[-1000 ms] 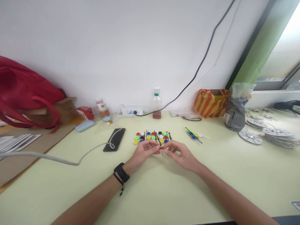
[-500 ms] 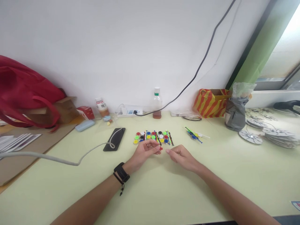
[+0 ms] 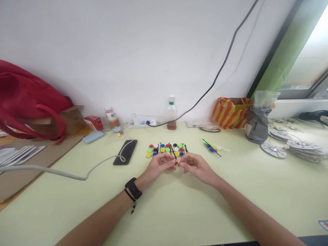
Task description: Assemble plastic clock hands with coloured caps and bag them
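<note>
A striped bag (image 3: 225, 112) stands beside a grey bag (image 3: 257, 125).

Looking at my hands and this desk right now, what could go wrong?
The small red piece could slip from the left hand's fingertip grip and perhaps get lost among the colored discs just beyond. The gray cable looping over the phone might drag it if tugged.

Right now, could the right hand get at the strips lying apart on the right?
Probably yes: those strips lie close beyond the right hand, with nothing visible between. It would likely have to leave the red piece first.
</note>
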Available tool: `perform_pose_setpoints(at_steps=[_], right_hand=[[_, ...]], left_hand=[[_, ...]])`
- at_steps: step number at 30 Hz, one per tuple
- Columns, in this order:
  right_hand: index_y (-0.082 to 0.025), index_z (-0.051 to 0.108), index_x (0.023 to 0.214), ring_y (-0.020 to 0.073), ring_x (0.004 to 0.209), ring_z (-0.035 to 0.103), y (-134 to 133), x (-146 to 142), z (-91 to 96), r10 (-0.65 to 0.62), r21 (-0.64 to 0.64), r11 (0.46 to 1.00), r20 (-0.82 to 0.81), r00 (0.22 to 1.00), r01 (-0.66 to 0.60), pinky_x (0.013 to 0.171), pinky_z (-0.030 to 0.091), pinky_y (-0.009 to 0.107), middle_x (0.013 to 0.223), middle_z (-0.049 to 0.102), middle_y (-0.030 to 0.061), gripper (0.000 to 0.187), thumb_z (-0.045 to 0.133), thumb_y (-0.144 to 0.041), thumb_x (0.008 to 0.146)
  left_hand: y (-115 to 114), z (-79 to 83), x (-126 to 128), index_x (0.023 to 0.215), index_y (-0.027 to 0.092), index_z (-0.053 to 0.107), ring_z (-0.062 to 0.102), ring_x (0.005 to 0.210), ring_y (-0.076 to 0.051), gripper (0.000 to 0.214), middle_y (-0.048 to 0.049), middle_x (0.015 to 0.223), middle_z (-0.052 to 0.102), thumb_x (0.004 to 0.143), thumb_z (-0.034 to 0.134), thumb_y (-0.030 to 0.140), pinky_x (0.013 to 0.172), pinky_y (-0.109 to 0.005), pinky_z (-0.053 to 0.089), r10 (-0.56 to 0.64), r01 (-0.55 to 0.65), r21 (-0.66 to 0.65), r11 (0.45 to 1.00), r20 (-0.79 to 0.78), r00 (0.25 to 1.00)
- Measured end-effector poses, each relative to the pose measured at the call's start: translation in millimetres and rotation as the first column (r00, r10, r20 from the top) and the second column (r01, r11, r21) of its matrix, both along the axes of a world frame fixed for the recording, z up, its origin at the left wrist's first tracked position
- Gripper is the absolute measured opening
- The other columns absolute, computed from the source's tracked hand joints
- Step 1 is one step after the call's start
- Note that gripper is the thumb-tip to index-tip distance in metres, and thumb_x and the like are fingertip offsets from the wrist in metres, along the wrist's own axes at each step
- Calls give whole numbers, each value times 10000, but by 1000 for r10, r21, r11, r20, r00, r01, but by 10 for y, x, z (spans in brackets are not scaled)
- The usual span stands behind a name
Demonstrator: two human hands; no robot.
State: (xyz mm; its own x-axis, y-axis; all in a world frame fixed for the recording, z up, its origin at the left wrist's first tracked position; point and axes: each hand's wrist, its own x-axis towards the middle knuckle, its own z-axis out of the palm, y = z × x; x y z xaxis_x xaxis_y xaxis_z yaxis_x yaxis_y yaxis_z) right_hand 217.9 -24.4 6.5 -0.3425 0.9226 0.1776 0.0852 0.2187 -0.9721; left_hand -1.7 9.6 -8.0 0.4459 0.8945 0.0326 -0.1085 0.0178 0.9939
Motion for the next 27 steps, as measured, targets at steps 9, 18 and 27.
perform_pose_setpoints(at_steps=[9, 18, 27], right_hand=[[-219, 702, 998, 182, 823, 660, 57, -5, -188, -56, 129, 991, 180, 982, 33, 702, 525, 301, 996, 732, 52, 223, 645, -428, 948], [-227, 680, 1024, 181, 769, 642, 79, 38, -136, -121, 239, 968, 201, 972, 72, 683, 501, 306, 892, 721, 38, 200, 565, -389, 1000], [-214, 615, 1043, 202, 783, 599, 345, 569, -122, -730, 661, 581, 167, 663, 474, 730, 473, 332, 963, 666, 79, 162, 473, -292, 1030]], left_hand=[[3, -57, 3, 935, 147, 681, 764, 861, -191, 295, -69, 948, 781, 833, 839, 374, 869, -339, 607, -54, 54, 2, 999, -4, 999], [-41, 12, 34, 1027, 155, 668, 755, 782, -202, 381, -96, 924, 778, 899, 735, 508, 746, -325, 589, -68, 66, -23, 998, -115, 991], [-43, -7, 39, 1060, 160, 673, 690, 766, -178, 398, -67, 836, 740, 859, 778, 486, 736, -305, 547, -76, 74, -22, 997, -137, 988]])
